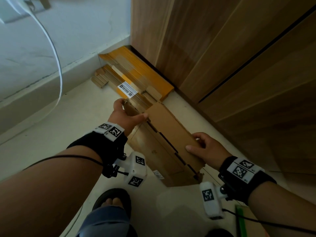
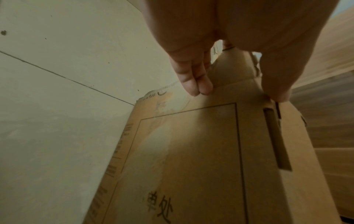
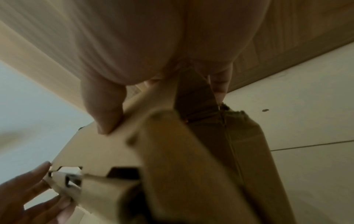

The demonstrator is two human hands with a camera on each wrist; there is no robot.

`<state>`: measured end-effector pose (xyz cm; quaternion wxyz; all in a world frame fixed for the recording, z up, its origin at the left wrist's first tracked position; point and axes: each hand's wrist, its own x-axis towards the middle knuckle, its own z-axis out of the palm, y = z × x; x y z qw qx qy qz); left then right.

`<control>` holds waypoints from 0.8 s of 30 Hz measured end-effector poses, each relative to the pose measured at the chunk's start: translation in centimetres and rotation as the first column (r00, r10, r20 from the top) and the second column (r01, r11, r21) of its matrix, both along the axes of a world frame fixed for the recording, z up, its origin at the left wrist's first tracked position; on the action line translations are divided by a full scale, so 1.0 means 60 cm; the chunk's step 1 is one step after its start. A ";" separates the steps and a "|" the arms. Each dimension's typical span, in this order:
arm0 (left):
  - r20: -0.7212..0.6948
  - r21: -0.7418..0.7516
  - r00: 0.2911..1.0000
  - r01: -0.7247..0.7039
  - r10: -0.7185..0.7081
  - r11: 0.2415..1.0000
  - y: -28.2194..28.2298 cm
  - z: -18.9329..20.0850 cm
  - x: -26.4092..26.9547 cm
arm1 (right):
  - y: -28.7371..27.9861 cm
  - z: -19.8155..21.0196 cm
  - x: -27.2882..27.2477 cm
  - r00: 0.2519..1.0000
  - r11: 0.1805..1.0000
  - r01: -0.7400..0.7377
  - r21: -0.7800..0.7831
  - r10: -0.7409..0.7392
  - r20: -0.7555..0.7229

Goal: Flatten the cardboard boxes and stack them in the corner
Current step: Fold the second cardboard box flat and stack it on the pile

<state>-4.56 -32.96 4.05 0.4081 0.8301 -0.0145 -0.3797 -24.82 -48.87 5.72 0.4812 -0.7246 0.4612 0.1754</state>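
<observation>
A flattened brown cardboard box (image 1: 164, 134) with printed lines and slots is held above the floor, its long side pointing toward the corner. My left hand (image 1: 126, 113) grips its far end, fingers (image 2: 195, 81) under one edge and the thumb on the other face. My right hand (image 1: 203, 147) pinches the near right edge, thumb on top, fingers (image 3: 220, 84) behind the fold. A stack of flattened boxes (image 1: 133, 77), yellow and brown with a white label, lies in the corner just beyond the held box. Printed characters show on the box (image 2: 191, 151) in the left wrist view.
Wooden cabinet panels (image 1: 239, 65) rise on the right. The wall and its skirting (image 1: 34, 93) run on the left, with a white cable (image 1: 56, 65) hanging down. My foot in a dark sandal (image 1: 112, 200) stands on the pale tiled floor (image 1: 51, 134). A green strip (image 1: 241, 221) lies at the lower right.
</observation>
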 end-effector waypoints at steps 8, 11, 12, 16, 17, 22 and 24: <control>-0.009 0.008 1.000 -0.025 0.025 1.000 0.005 -0.005 -0.004 | -0.001 -0.005 0.015 0.988 0.953 -0.145 -0.265 0.124 -0.093; 0.003 0.031 1.000 -0.023 0.023 0.999 0.006 -0.010 0.000 | 0.004 -0.005 0.015 0.977 0.949 -0.211 -0.233 0.195 -0.089; 0.013 0.041 1.000 -0.018 0.017 0.999 0.006 -0.012 0.001 | 0.005 -0.004 0.014 0.972 0.946 -0.231 -0.228 0.218 -0.082; 0.040 0.046 0.999 -0.022 0.020 0.999 0.002 -0.017 0.001 | 0.007 0.000 0.014 0.988 0.975 -0.156 -0.158 0.153 -0.030; 0.041 0.044 0.999 -0.024 0.022 0.999 0.001 -0.018 0.001 | 0.004 0.000 0.017 0.988 0.977 -0.154 -0.148 0.148 -0.049; 0.033 0.029 0.998 -0.050 0.049 0.998 0.004 -0.024 0.003 | 0.002 0.001 0.034 0.984 0.982 -0.160 -0.105 0.151 -0.092; 0.035 0.026 0.998 -0.058 0.057 0.998 0.005 -0.026 0.003 | 0.003 0.002 0.038 0.993 0.992 -0.098 -0.079 0.091 -0.080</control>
